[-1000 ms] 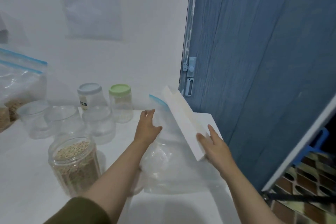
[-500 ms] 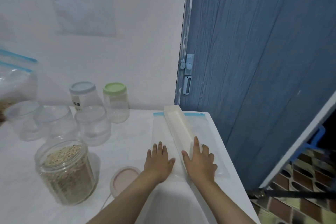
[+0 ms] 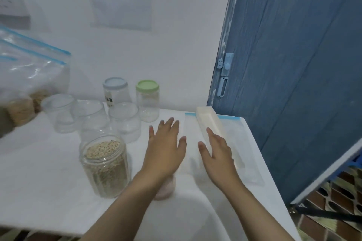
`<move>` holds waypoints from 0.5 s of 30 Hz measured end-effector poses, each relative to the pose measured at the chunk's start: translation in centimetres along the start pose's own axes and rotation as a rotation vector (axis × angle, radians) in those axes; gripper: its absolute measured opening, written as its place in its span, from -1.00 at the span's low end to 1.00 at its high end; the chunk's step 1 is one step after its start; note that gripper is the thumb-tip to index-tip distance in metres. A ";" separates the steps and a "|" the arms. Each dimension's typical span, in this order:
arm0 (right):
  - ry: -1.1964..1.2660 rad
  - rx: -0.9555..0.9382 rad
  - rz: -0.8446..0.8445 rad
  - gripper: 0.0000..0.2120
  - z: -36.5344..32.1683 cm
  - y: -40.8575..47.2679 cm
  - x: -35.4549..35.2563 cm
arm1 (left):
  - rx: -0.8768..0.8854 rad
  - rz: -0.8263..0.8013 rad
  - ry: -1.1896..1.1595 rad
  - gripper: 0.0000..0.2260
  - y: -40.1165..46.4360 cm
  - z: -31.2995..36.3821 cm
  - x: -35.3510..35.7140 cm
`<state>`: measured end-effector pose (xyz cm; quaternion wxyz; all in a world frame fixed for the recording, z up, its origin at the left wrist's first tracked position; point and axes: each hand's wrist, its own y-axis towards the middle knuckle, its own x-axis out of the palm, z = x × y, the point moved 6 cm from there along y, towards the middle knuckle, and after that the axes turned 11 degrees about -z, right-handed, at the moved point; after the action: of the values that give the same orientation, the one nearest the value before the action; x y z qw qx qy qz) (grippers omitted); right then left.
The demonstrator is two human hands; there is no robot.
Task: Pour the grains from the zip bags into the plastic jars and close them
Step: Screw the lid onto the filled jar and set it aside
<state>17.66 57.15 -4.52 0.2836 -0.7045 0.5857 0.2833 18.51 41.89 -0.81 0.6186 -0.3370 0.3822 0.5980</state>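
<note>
An open plastic jar (image 3: 104, 166) full of grains stands at the near left of the white table (image 3: 49, 172). Its pink lid (image 3: 165, 188) lies beside it, half hidden under my left forearm. An emptied zip bag (image 3: 235, 143) with a blue seal lies flat at the table's right side, and a long white block (image 3: 209, 121) rests on it. My left hand (image 3: 165, 146) hovers with straight, spread fingers just left of the bag. My right hand (image 3: 217, 150) lies flat with straight fingers at the block's near end.
Several empty clear jars (image 3: 125, 121) stand behind the full one, two with lids: pale blue (image 3: 115, 83) and green (image 3: 147, 85). Zip bags holding grain (image 3: 25, 84) lean at the far left. A blue door (image 3: 293, 64) borders the table's right edge.
The white block, tilted up a second ago, now lies flat on the flattened bag. Both hands pressed it down; the left hand has since lifted and drifted left, off the bag.
</note>
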 end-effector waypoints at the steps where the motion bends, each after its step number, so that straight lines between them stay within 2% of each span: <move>1: 0.016 -0.067 -0.026 -0.50 -1.4 -0.2 0.4 | 0.024 0.080 -0.030 -0.55 -1.2 -0.4 -2.1; 3: -0.012 -0.148 -0.132 -0.55 -3.7 -0.1 1.9 | 0.058 0.224 -0.070 -0.62 -3.3 -1.8 -5.8; 5: -0.092 -0.157 -0.306 -0.53 -4.9 0.2 4.8 | 0.048 0.300 -0.078 -0.61 -4.8 -3.9 -8.5; 7: -0.250 -0.085 -0.508 -0.41 -4.9 0.3 8.5 | 0.008 0.295 -0.081 -0.60 -5.4 -6.6 -9.7; 9: -0.405 -0.016 -0.628 -0.28 -4.2 -0.2 11.7 | -0.033 0.247 -0.120 -0.69 -5.5 -9.6 -10.0; 10: -0.462 -0.006 -0.624 -0.24 -3.9 -0.4 12.7 | -0.034 0.229 -0.160 -0.71 -5.6 -11.0 -9.8; 12: -0.491 -0.002 -0.513 -0.23 -3.7 -0.4 13.6 | -0.003 0.188 -0.256 -0.70 -5.8 -13.2 -9.5; 13: -0.429 0.012 -0.453 -0.24 -3.8 -0.4 13.7 | 0.008 0.152 -0.308 -0.69 -6.0 -14.0 -9.3; 15: -0.140 0.028 -0.309 -0.30 -4.6 -0.5 13.4 | 0.006 0.076 -0.451 -0.69 -6.1 -15.2 -8.8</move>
<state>20.48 44.95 -11.14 0.3739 -0.7605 0.4532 0.2764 23.63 24.06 -0.68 0.6664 -0.1780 0.2485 0.6800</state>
